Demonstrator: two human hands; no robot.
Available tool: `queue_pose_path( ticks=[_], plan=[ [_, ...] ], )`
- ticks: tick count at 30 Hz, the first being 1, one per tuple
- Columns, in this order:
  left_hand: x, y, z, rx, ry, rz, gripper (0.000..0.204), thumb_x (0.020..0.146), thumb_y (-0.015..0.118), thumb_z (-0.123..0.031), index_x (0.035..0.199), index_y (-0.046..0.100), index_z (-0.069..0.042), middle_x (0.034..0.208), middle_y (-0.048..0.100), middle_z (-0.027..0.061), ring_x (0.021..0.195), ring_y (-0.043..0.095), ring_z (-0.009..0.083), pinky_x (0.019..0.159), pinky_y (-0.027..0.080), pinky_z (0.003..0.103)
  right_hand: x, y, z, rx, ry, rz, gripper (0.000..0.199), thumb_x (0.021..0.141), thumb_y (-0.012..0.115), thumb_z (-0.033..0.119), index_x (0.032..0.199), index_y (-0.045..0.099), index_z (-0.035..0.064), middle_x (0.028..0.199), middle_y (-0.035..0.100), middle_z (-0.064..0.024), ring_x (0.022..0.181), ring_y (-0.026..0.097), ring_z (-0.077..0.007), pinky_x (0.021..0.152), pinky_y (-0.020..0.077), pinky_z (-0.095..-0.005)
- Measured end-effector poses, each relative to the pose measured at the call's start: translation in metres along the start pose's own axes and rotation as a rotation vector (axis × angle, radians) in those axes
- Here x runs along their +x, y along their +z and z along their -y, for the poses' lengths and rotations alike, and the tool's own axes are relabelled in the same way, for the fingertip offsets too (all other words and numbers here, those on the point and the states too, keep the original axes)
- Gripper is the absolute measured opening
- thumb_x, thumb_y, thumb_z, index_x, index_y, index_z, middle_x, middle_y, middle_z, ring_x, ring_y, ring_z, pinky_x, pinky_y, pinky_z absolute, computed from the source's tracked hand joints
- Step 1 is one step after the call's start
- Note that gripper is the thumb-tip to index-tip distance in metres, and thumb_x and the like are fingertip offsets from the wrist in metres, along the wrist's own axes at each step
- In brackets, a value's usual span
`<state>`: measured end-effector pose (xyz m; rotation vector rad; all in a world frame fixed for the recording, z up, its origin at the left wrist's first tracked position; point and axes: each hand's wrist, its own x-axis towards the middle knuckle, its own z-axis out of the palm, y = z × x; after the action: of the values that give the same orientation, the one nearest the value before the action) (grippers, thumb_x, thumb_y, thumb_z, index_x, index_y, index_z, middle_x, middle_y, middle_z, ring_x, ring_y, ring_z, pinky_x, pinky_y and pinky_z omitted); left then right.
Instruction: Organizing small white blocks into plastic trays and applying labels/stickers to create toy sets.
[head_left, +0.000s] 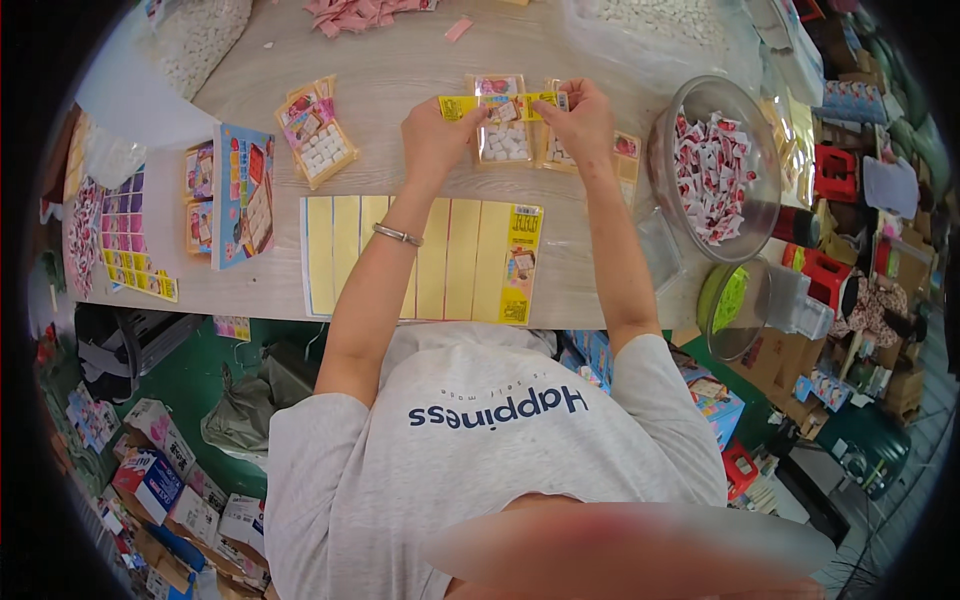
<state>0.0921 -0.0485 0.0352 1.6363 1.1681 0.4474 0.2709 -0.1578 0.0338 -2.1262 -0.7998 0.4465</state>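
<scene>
My left hand (432, 138) and my right hand (578, 118) both grip a long yellow sticker strip (497, 104), stretched flat between them. It lies across the top of a small clear packet of white candies (503, 135) on the wooden table (400, 60). A second similar packet (555, 150) sits just under my right hand. Nearer to me lies a yellow sticker sheet (430, 258), most strips peeled away, with one printed strip (520, 265) left at its right edge. A metal bangle is on my left wrist.
A clear bowl (715, 165) of red-and-white wrapped sweets stands at the right. Finished packets (318, 135) and coloured cards (243, 195) lie at the left. Bags of white candies (195, 35) sit at the back. Boxes crowd the floor around the table.
</scene>
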Motion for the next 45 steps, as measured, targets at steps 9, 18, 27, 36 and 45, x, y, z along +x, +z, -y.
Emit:
queue_pose_path(
  ticks=[9,18,27,36,45],
  plan=[
    [0.001,0.001,-0.011,0.415,0.017,-0.025,0.044,0.077,0.081,-0.043,0.082,0.069,0.000,0.077,0.072,0.0173,0.075,0.070,0.0344,0.066,0.053,0.042,-0.012,0.009,0.027,-0.373,-0.058,-0.077,0.055,0.069,0.088,0.034,0.103,0.061,0.0010,0.097,0.070,-0.0196,0.093,0.067,-0.0371,0.079,0.0532,-0.0443],
    [-0.018,0.034,-0.014,0.530,0.212,-0.240,0.032,0.088,0.070,-0.028,0.106,0.059,-0.004,0.098,0.063,0.0173,0.084,0.067,0.0397,0.072,0.054,0.050,-0.016,0.012,0.040,-0.408,-0.093,-0.066,0.052,0.072,0.086,0.030,0.103,0.055,0.0027,0.093,0.068,-0.0205,0.090,0.066,-0.0412,0.078,0.0519,-0.0468],
    [0.005,0.028,0.002,0.167,-0.001,-0.145,0.049,0.079,0.078,-0.031,0.108,0.060,0.004,0.101,0.069,0.0240,0.092,0.068,0.0383,0.076,0.054,0.046,-0.016,0.013,0.035,-0.369,-0.048,-0.095,0.052,0.071,0.087,0.028,0.104,0.055,0.0031,0.095,0.068,-0.0205,0.090,0.066,-0.0412,0.077,0.0516,-0.0469],
    [-0.023,-0.035,-0.004,-0.951,-0.160,0.283,0.040,0.086,0.077,-0.010,0.121,0.062,0.004,0.103,0.072,0.0087,0.089,0.069,0.0142,0.073,0.055,0.026,-0.062,-0.024,0.064,0.377,-0.064,-0.080,0.056,0.076,0.085,0.018,0.123,0.057,0.0041,0.107,0.068,-0.0114,0.094,0.068,-0.0213,0.077,0.0555,-0.0365],
    [-0.078,-0.095,-0.039,-0.743,0.022,0.191,0.048,0.077,0.083,-0.003,0.121,0.063,0.001,0.097,0.071,0.0070,0.081,0.067,0.0105,0.071,0.054,0.023,-0.132,0.005,0.103,1.149,0.072,0.133,0.036,0.088,0.072,0.000,0.122,0.062,-0.0001,0.111,0.069,-0.0082,0.096,0.067,-0.0160,0.084,0.0556,-0.0294]
  ],
)
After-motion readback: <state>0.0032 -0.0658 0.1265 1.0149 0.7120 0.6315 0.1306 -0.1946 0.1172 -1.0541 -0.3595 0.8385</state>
